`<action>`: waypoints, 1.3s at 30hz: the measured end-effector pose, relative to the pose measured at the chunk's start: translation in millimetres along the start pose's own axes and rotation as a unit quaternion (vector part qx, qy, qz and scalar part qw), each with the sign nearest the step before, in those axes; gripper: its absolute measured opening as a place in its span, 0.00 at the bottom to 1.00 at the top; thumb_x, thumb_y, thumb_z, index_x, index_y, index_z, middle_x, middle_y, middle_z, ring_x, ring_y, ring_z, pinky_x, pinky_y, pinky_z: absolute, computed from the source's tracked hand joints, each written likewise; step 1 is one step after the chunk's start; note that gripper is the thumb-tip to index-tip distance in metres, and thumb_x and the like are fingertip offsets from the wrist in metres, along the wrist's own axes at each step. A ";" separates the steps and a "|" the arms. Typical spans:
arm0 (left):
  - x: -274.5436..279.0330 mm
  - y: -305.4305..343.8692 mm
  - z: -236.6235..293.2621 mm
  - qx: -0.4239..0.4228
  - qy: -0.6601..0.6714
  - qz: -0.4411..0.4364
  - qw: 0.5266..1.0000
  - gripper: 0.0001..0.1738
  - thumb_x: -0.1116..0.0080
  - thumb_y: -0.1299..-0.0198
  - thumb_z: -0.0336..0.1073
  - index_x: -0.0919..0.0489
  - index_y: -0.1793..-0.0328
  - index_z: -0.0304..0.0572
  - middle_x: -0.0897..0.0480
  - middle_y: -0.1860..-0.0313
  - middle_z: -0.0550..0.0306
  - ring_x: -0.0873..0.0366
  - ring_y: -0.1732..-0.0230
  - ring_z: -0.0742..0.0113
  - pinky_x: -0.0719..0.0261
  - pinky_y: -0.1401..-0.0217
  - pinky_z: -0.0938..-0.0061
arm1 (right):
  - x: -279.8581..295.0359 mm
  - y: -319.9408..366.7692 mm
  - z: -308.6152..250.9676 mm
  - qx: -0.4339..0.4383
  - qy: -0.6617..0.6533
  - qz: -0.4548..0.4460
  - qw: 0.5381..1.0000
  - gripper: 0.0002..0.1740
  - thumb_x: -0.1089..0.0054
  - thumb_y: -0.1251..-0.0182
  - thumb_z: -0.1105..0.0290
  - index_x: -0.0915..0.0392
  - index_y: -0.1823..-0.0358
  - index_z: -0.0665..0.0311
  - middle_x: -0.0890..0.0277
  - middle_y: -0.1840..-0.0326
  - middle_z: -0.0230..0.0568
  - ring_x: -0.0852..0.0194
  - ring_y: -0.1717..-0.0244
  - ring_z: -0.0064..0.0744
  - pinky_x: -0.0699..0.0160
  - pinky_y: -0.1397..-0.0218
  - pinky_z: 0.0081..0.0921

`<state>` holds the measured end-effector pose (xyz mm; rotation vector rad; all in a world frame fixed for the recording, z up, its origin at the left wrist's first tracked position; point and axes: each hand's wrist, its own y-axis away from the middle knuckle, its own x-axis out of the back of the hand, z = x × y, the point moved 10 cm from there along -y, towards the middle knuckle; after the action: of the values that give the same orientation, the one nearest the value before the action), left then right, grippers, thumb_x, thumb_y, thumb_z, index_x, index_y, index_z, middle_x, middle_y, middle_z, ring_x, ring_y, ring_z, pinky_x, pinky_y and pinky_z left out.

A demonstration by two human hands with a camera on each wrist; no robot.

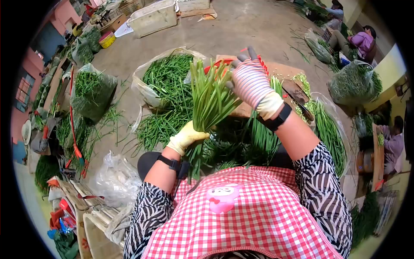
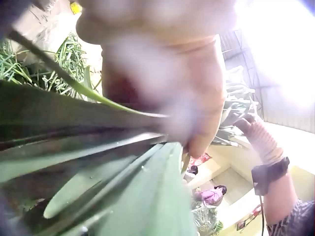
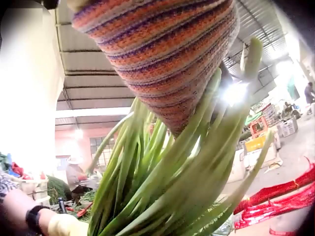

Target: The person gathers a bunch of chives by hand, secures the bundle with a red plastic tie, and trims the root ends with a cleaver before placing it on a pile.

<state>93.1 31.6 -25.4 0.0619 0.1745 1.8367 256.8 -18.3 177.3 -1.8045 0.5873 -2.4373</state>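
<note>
My left hand (image 1: 188,137), in a pale yellow glove, grips a bunch of green leafy stalks (image 1: 209,97) around its lower part, pale ends up. Dark leaves hang below that fist, and broad leaves (image 2: 113,187) fill the lower left wrist view. My right hand (image 1: 252,82), in a striped glove with grey fingertips, is raised at the right of the bunch's top, its fingers partly spread. In the right wrist view the striped glove (image 3: 167,54) is close over the stalks (image 3: 162,172); whether its fingertips touch one is hidden.
A clear bag of cut greens (image 1: 168,75) lies left of the bunch. Behind my right hand are a red basket (image 1: 264,64) and a board (image 1: 293,73) with a dark blade and pale trimmings. Long greens (image 1: 330,129) lie at right. People sit working along the right side.
</note>
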 end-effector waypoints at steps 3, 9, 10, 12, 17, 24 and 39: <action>-3.0 0.6 0.7 0.005 0.000 -0.008 1.000 0.24 0.31 0.43 0.30 0.15 0.39 0.36 0.12 0.50 0.61 0.18 0.53 0.72 0.19 0.48 0.74 | -15.4 -6.2 -1.3 -0.010 0.034 -0.057 0.998 0.24 0.34 0.36 0.50 0.09 0.52 0.64 0.13 0.45 0.53 0.21 0.31 0.48 0.56 0.10 0.54; -2.7 2.6 -4.3 0.031 0.075 0.017 0.997 0.25 0.30 0.42 0.30 0.17 0.36 0.35 0.14 0.51 0.61 0.20 0.57 0.73 0.20 0.53 0.74 | -9.1 -7.5 1.5 -0.004 -0.016 -0.058 0.998 0.20 0.34 0.37 0.53 0.09 0.55 0.62 0.15 0.40 0.56 0.22 0.29 0.48 0.56 0.11 0.55; -3.5 2.6 -3.7 0.031 0.079 0.016 0.996 0.26 0.30 0.41 0.30 0.18 0.35 0.33 0.14 0.50 0.61 0.20 0.59 0.73 0.20 0.54 0.75 | -8.3 -7.5 1.8 0.000 -0.009 -0.067 0.998 0.21 0.34 0.36 0.53 0.09 0.53 0.62 0.15 0.39 0.56 0.22 0.29 0.48 0.57 0.10 0.55; -4.9 0.8 -4.1 0.033 0.072 0.009 0.997 0.27 0.31 0.41 0.30 0.19 0.34 0.32 0.14 0.50 0.60 0.21 0.61 0.73 0.20 0.56 0.75 | -6.0 -9.6 1.0 0.005 0.016 -0.019 1.000 0.21 0.30 0.41 0.50 0.12 0.58 0.59 0.17 0.49 0.49 0.26 0.32 0.50 0.55 0.12 0.61; -2.4 -1.9 -6.1 0.031 0.070 0.004 0.997 0.28 0.30 0.41 0.30 0.20 0.32 0.33 0.13 0.48 0.57 0.20 0.60 0.72 0.19 0.55 0.74 | -14.8 -7.1 7.0 -0.006 -0.003 0.054 0.999 0.25 0.28 0.41 0.52 0.15 0.47 0.59 0.17 0.48 0.45 0.26 0.33 0.49 0.52 0.13 0.59; -6.7 -0.8 -6.1 0.033 0.099 -0.015 0.994 0.29 0.30 0.42 0.31 0.20 0.33 0.38 0.15 0.46 0.59 0.21 0.57 0.73 0.20 0.54 0.76 | -5.1 -12.8 27.5 -0.085 -0.201 0.080 0.973 0.46 0.18 0.51 0.56 0.27 0.28 0.58 0.22 0.31 0.50 0.30 0.25 0.52 0.48 0.15 0.56; -9.7 5.8 -8.4 0.016 -0.033 -0.089 0.995 0.28 0.30 0.44 0.30 0.19 0.35 0.36 0.15 0.47 0.57 0.20 0.51 0.69 0.18 0.49 0.71 | -106.9 -43.5 -4.7 0.193 -0.092 -0.152 0.965 0.23 0.39 0.29 0.58 0.22 0.37 0.57 0.18 0.39 0.45 0.21 0.38 0.44 0.37 0.20 0.46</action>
<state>89.0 20.0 -32.3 0.1251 0.1575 1.6514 294.1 51.4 93.1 -2.0262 -0.1857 -2.2991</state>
